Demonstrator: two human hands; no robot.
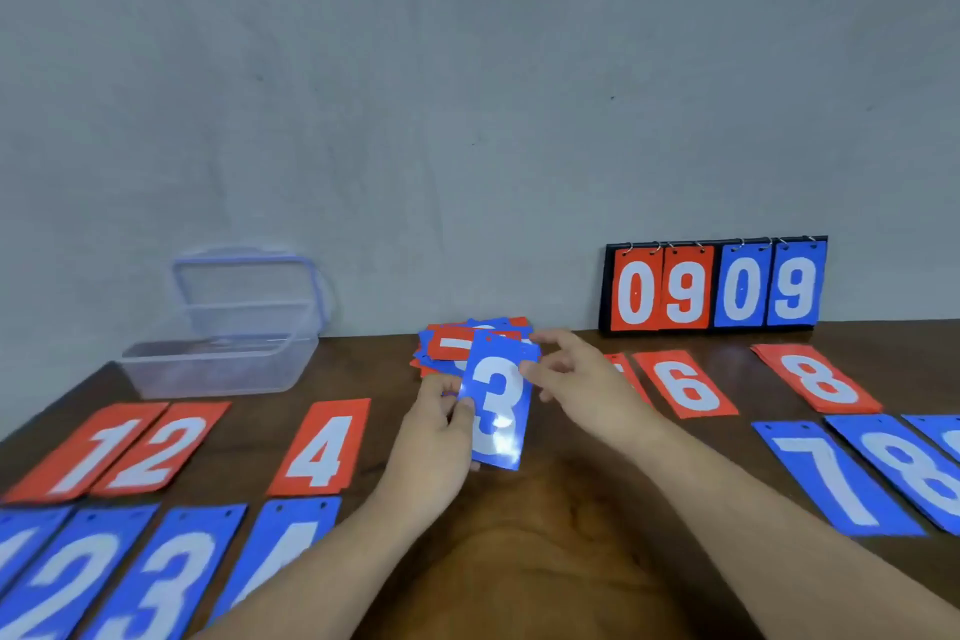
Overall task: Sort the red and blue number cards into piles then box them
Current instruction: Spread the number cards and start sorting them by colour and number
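A blue card with a white 3 (497,405) is held upright above the table. My left hand (436,424) grips its left edge. My right hand (576,379) touches its top right corner with the fingertips. Behind it lies a mixed heap of red and blue cards (452,343). Red cards 1 (85,452), 2 (161,447), 4 (322,447), 6 (685,382) and 8 (821,377) lie in a row. Blue cards 2 (62,582), 3 (166,582), 7 (831,478) and 8 (914,473) lie nearer me. A clear plastic box (223,369) with its lid up stands at the back left.
A black flip scoreboard (714,286) showing 09 in red and 09 in blue leans on the wall at the back right. The brown wooden table (545,535) shows bare wood between my forearms. A grey wall rises right behind the table.
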